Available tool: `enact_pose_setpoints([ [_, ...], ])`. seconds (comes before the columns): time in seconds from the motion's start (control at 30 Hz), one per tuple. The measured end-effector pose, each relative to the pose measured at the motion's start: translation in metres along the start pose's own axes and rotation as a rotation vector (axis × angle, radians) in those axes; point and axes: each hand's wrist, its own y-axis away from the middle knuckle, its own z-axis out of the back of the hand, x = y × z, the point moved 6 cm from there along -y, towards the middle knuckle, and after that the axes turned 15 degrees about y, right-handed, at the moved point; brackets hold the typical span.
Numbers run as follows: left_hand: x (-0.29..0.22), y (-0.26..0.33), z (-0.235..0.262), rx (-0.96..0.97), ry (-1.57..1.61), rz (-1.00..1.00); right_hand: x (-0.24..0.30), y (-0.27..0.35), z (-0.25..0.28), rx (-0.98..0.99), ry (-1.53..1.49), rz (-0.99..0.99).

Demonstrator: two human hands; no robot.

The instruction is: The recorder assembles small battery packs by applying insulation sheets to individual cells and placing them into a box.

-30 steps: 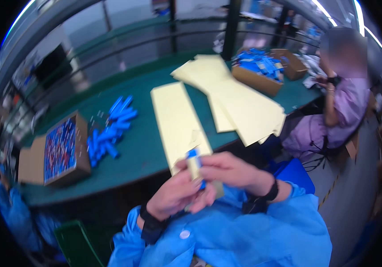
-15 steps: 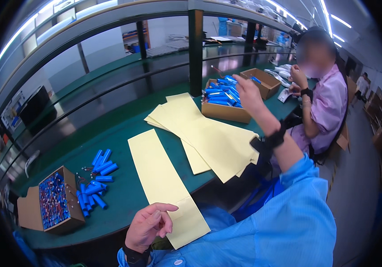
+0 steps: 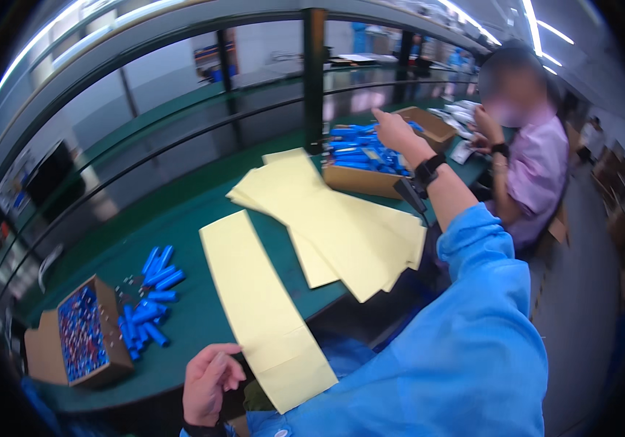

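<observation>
Over blue cylindrical cells (image 3: 356, 153), heaped in an open cardboard box (image 3: 360, 182) toward the far edge of the green workbench (image 3: 196, 211), just right of a dark upright post (image 3: 314, 87): poised with the right hand (image 3: 400, 138). Lying on their sides there, long axes mostly running crosswise from left to right, some tilted over others. Pointing the index finger out toward the far edge; cannot tell, with the remaining fingers mostly hidden, whether pinching or touching any cell. Close to the left side of a pale yellow card strip (image 3: 261, 313), poised with the left hand (image 3: 208, 382), loosely curled, partly spread, gripping nothing visible; cannot tell whether touching the strip with the index fingertip. Running lengthwise from the bench toward the body, slanting rightward, and jutting past the front edge. Covered across the bench's middle with overlapping yellow sheets (image 3: 320, 211); strewn farther left with loose cells (image 3: 148, 291) beside another cardboard box (image 3: 114, 331), filled with blue and reddish pieces too blurred to name. Shared, farther right, with a seated co-worker (image 3: 535, 156) in pink. Lit by ceiling strip lights (image 3: 532, 28); flanked at right by grey floor (image 3: 575, 298) and cartons (image 3: 618, 182).
</observation>
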Motion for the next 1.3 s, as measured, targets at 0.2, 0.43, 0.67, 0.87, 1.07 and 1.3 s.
enact_pose_setpoints([
  [0.2,-0.011,0.009,-0.003,-0.051,-0.057,-0.024,-0.136,0.034,-0.024,0.264,0.278,-0.262],
  [0.43,-0.019,0.018,0.002,-0.146,-0.167,-0.135,-0.139,0.092,-0.030,0.253,-0.034,-0.104],
  [0.67,-0.024,0.014,-0.002,-0.256,-0.288,-0.268,-0.121,0.094,-0.049,0.299,-0.137,-0.197],
  [0.87,-0.025,0.009,0.007,-0.381,-0.349,-0.325,-0.138,0.056,-0.088,0.276,-0.119,-0.333],
  [1.07,-0.022,-0.002,0.015,-0.424,-0.444,-0.306,-0.179,0.011,-0.106,0.152,-0.180,-0.548],
  [1.3,-0.020,-0.001,0.026,-0.462,-0.471,-0.267,-0.223,-0.008,-0.147,0.288,-0.119,-0.742],
])
